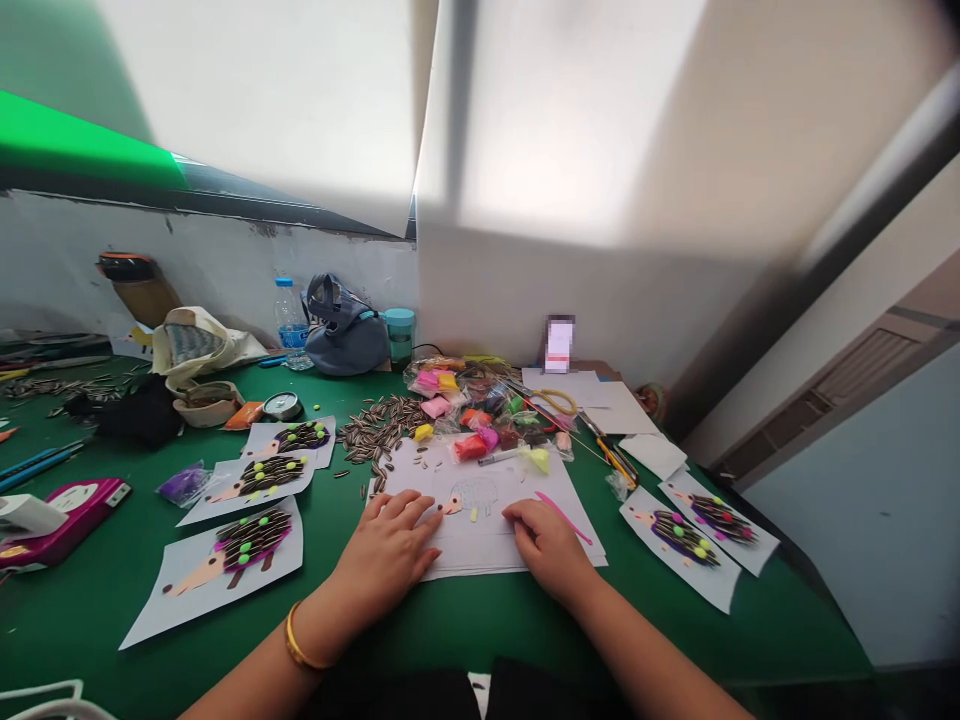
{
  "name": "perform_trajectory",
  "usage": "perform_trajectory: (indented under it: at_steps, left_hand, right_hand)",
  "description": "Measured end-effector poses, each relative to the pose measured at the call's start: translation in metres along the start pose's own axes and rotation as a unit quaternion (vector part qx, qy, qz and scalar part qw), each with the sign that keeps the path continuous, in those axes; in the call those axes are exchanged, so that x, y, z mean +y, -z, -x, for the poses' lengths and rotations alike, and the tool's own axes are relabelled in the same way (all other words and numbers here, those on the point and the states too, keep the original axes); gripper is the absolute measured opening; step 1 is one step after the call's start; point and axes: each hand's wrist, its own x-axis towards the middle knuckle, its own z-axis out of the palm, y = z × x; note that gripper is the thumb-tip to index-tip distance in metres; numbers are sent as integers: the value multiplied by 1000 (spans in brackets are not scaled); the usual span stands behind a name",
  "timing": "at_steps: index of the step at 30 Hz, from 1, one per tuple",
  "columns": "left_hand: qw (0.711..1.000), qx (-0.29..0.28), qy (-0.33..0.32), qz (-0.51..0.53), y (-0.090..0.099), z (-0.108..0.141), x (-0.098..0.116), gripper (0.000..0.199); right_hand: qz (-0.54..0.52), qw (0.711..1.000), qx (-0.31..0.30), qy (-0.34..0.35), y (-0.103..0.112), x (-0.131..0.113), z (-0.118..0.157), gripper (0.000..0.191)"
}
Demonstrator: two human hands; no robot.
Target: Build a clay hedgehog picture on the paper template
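A sheet of white paper lies before me with a hedgehog drawing, its pinkish face filled in and a yellow-green piece below the body. My left hand, a gold bangle on its wrist, rests on the sheet's left side with fingers spread. On the right side of the drawing, my right hand touches the paper with curled fingers; whatever is between them, if anything, is hidden. A pink modelling tool lies beside it. Beyond the sheet are bagged colored clay and striped sunflower seeds.
Finished-looking hedgehog cards lie left and right on the green table. Yellow-handled scissors, a utility knife, and a propped phone are behind. A water bottle and grey-blue bag stand by the wall.
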Motion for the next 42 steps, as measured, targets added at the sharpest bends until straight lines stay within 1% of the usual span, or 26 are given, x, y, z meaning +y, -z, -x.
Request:
perform_trajectory:
  at_steps: [2,6,10,11,13,15,16,19,23,25,27,30,32,36,39,42]
  left_hand:
    - [1000,-1,1,4,2,5,-3,30]
    - [1000,10,0,10,11,15,-12,21]
    - [999,33,8,16,14,15,-16,17]
    - [999,39,11,15,13,15,-16,18]
    - [999,41,9,11,10,14,-15,27]
    - [999,30,-2,10,7,15,-13,34]
    - [1000,24,-5,9,6,16,-13,35]
    - [1000,23,1,5,6,22,-16,28]
    - [999,50,2,10,11,30,-25,20]
    - [998,59,7,16,10,33,-32,20]
    - [997,64,21,26,4,33,-38,24]
    - [996,55,40,50,-5,30,-46,40]
    - [996,42,42,65,-8,25,-48,42]
    - [995,14,48,83,0,13,-45,20]
    - [994,-4,61,95,9,5,-37,13]
    - [989,-13,52,138,14,-1,-23,9]
  right_hand:
    - [3,1000,-2,-1,0,0,0,25]
    - [6,1000,-5,-1,0,0,0,26]
    - [11,1000,-6,5,-1,1,0,26]
    - [11,1000,-5,5,-1,1,0,26]
    - [11,1000,-2,6,-1,1,0,27]
    - [11,1000,0,6,-1,0,0,27]
    - [12,1000,1,6,-1,0,0,27]
    - [11,1000,-3,6,-1,0,0,27]
    - [7,1000,-5,6,-1,1,0,27]
    - [8,1000,-5,5,-1,1,0,27]
    - [10,1000,-5,5,-1,0,-1,26]
    - [12,1000,-4,7,0,-1,-1,25]
    - [16,1000,-5,10,0,-2,-1,25]
    - [40,998,14,46,2,-5,0,29]
    - [63,994,29,85,2,-15,0,30]
    - [47,994,-2,102,-2,-32,-2,26]
